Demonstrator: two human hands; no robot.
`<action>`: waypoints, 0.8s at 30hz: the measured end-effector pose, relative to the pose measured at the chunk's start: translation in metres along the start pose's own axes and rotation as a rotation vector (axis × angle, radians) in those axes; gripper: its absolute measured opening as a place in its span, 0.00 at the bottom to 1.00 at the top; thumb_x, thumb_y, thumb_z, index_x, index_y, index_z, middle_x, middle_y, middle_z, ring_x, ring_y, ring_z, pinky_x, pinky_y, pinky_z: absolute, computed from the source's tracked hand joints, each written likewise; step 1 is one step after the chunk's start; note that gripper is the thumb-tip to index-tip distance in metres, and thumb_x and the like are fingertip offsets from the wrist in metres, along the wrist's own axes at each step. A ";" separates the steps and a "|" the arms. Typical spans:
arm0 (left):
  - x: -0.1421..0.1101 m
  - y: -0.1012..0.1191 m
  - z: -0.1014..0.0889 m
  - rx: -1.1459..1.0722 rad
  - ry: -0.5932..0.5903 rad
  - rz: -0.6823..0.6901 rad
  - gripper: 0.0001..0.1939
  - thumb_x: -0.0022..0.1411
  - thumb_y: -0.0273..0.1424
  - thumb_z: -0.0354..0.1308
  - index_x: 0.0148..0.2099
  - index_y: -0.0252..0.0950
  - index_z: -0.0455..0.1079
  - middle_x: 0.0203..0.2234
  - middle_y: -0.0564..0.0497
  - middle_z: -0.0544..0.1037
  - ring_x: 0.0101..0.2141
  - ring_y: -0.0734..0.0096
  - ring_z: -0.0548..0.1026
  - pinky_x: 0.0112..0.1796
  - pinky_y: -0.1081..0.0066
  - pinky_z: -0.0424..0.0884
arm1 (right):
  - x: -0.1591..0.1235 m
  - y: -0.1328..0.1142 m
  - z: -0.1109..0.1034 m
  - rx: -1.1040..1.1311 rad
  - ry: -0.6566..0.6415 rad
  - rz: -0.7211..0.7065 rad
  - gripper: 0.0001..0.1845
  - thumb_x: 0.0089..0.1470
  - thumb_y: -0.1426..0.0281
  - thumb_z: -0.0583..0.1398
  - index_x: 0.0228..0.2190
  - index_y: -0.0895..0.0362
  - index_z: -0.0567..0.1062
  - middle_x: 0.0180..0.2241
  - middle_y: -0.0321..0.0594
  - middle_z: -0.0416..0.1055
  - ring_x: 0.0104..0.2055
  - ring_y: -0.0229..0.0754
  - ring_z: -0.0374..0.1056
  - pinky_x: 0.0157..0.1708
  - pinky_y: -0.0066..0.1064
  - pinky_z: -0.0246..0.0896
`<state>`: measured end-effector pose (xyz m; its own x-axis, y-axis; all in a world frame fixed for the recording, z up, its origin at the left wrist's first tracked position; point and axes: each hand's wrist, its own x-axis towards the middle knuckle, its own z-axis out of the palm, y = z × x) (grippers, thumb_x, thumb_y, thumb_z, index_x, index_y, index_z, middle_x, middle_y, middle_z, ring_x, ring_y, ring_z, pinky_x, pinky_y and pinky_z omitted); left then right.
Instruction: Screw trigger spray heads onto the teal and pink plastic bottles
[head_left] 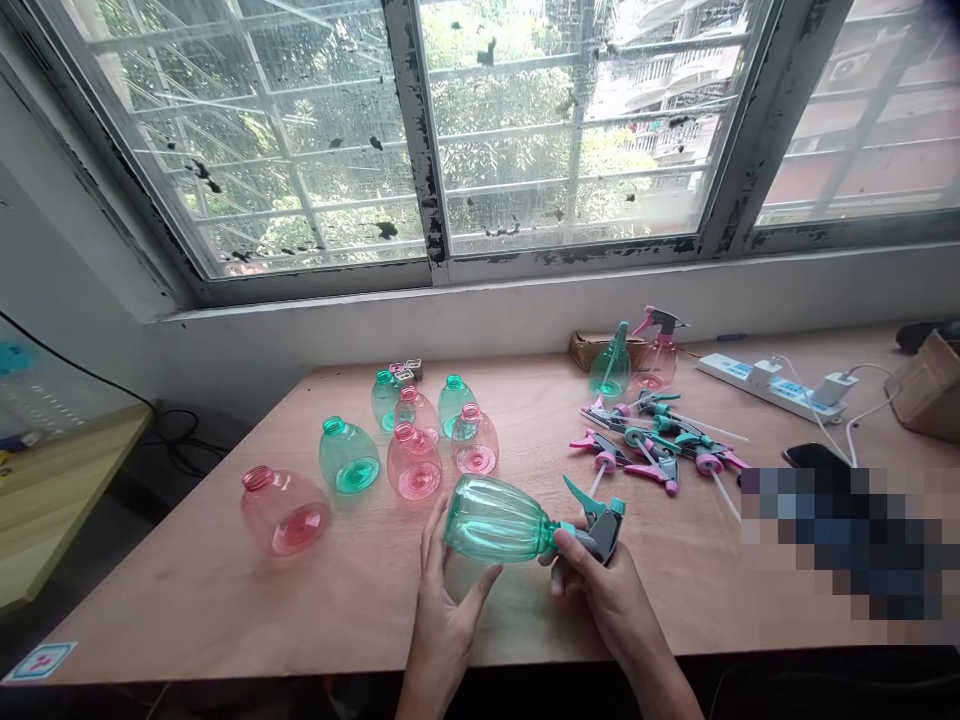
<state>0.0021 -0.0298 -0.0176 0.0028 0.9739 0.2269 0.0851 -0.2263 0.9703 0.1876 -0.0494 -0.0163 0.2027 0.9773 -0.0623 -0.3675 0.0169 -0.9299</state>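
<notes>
Our left hand point(448, 605) at bottle's base end, palm turned inward, thumb and fingers spread around green bottle point(499, 520), cradling it. Our right hand point(596, 585) closed on neck and grey-green spray head point(596, 525), thumb on top, fingers curled under. Forearms rise from near edge of desk point(360, 610). Bottle lies sideways above desk, between loose bottles point(416, 465) and pile of spray heads point(664, 440).

The single head view looks forward and down over the hands point(517, 590), window point(570, 130) beyond.
</notes>
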 end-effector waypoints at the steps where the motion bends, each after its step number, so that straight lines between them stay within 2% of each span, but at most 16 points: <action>1: 0.000 0.001 0.001 -0.008 0.000 -0.004 0.41 0.56 0.38 0.69 0.68 0.46 0.55 0.65 0.46 0.62 0.66 0.49 0.56 0.66 0.52 0.51 | 0.000 0.000 0.000 -0.020 -0.017 -0.003 0.21 0.49 0.54 0.68 0.35 0.58 0.75 0.24 0.39 0.78 0.19 0.39 0.68 0.23 0.32 0.62; 3: 0.000 0.005 0.002 -0.063 0.036 -0.030 0.42 0.56 0.42 0.68 0.68 0.44 0.55 0.63 0.44 0.66 0.65 0.48 0.60 0.65 0.52 0.54 | -0.002 -0.001 0.002 -0.070 -0.055 -0.003 0.21 0.48 0.56 0.70 0.38 0.59 0.77 0.23 0.37 0.77 0.20 0.40 0.68 0.25 0.33 0.63; 7: 0.001 0.009 0.002 -0.171 0.155 -0.114 0.39 0.57 0.47 0.65 0.66 0.42 0.58 0.60 0.43 0.70 0.63 0.46 0.64 0.62 0.52 0.60 | -0.005 -0.003 0.004 -0.087 -0.076 0.008 0.30 0.44 0.59 0.73 0.48 0.57 0.77 0.24 0.33 0.76 0.22 0.39 0.66 0.27 0.32 0.63; 10: 0.001 0.006 0.001 -0.164 0.103 -0.077 0.39 0.56 0.42 0.68 0.66 0.44 0.58 0.62 0.45 0.68 0.65 0.49 0.61 0.63 0.55 0.58 | -0.003 -0.002 0.002 -0.111 -0.045 0.009 0.23 0.47 0.56 0.70 0.40 0.59 0.79 0.25 0.37 0.78 0.21 0.38 0.66 0.25 0.31 0.61; 13: -0.001 0.003 0.001 -0.110 0.028 -0.048 0.39 0.57 0.38 0.68 0.67 0.47 0.57 0.64 0.47 0.65 0.65 0.51 0.59 0.64 0.56 0.57 | 0.000 0.000 -0.001 -0.051 -0.006 0.005 0.22 0.49 0.52 0.68 0.33 0.59 0.77 0.24 0.40 0.78 0.18 0.38 0.65 0.22 0.31 0.58; 16: -0.002 0.005 0.000 -0.066 0.026 -0.044 0.42 0.54 0.38 0.70 0.67 0.46 0.56 0.64 0.46 0.65 0.65 0.49 0.59 0.65 0.54 0.56 | 0.000 0.000 -0.001 -0.050 -0.008 -0.007 0.22 0.49 0.52 0.68 0.34 0.58 0.76 0.25 0.39 0.78 0.19 0.38 0.66 0.24 0.32 0.59; 19: -0.002 0.009 0.001 -0.136 0.071 -0.058 0.44 0.53 0.44 0.70 0.66 0.41 0.55 0.62 0.42 0.67 0.63 0.46 0.62 0.63 0.52 0.58 | -0.001 -0.001 0.000 -0.127 -0.056 -0.007 0.22 0.48 0.55 0.69 0.38 0.59 0.79 0.22 0.36 0.76 0.21 0.40 0.66 0.27 0.34 0.60; 22: 0.000 0.011 0.002 -0.193 0.156 -0.099 0.39 0.56 0.48 0.66 0.65 0.40 0.58 0.61 0.41 0.68 0.62 0.47 0.64 0.61 0.54 0.62 | -0.002 -0.001 0.000 -0.172 -0.093 0.012 0.24 0.47 0.56 0.70 0.42 0.59 0.80 0.18 0.33 0.73 0.22 0.41 0.66 0.29 0.34 0.60; 24: 0.002 0.008 0.002 -0.176 0.137 -0.094 0.36 0.57 0.44 0.67 0.63 0.42 0.60 0.63 0.43 0.66 0.63 0.49 0.63 0.62 0.54 0.61 | -0.001 0.000 -0.001 -0.130 -0.066 0.004 0.22 0.49 0.55 0.69 0.39 0.59 0.79 0.21 0.36 0.75 0.21 0.40 0.66 0.27 0.33 0.59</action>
<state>0.0047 -0.0302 -0.0092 -0.1326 0.9822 0.1328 -0.0961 -0.1461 0.9846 0.1881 -0.0509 -0.0163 0.1397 0.9891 -0.0466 -0.2463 -0.0109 -0.9691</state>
